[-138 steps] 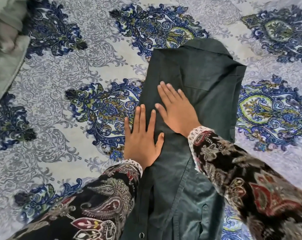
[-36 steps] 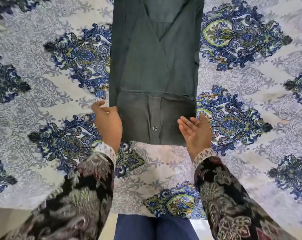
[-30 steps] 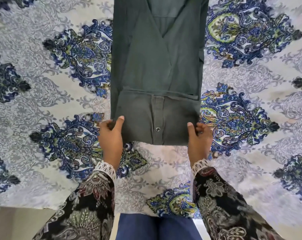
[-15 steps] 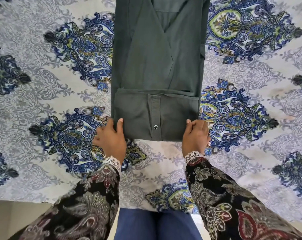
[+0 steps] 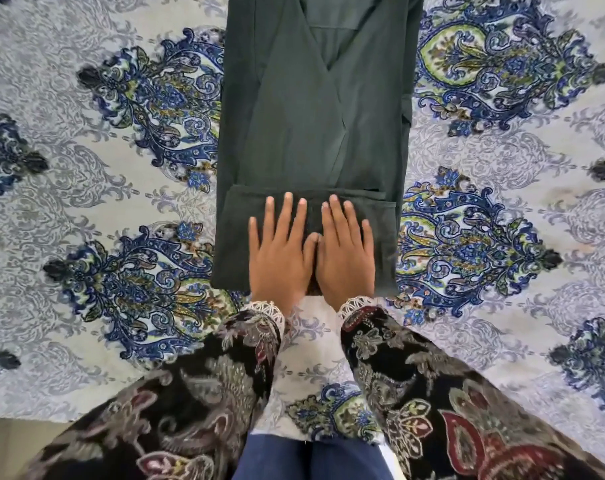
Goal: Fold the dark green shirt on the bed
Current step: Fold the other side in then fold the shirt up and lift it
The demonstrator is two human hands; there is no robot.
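Patterned bedspread [image 5: 96, 209] | dark green shirt [image 5: 311, 133] laid as a long strip running away from the person | left hand [image 5: 280, 251] and right hand [image 5: 346, 251] pressed flat, fingers straight, on the folded near end | both equally near

The dark green shirt [image 5: 314, 133] lies as a long narrow strip on the bed [image 5: 86, 202], whose sheet is pale with blue paisley medallions. Its near end is turned up into a short band across the strip. The left hand [image 5: 281, 252] and the right hand [image 5: 346, 252] lie flat side by side on that band, fingers straight, thumbs touching. Both sleeves [image 5: 415, 393] are dark and floral with white lace cuffs. Blue cloth [image 5: 311, 459], perhaps trousers, shows at the bottom edge.
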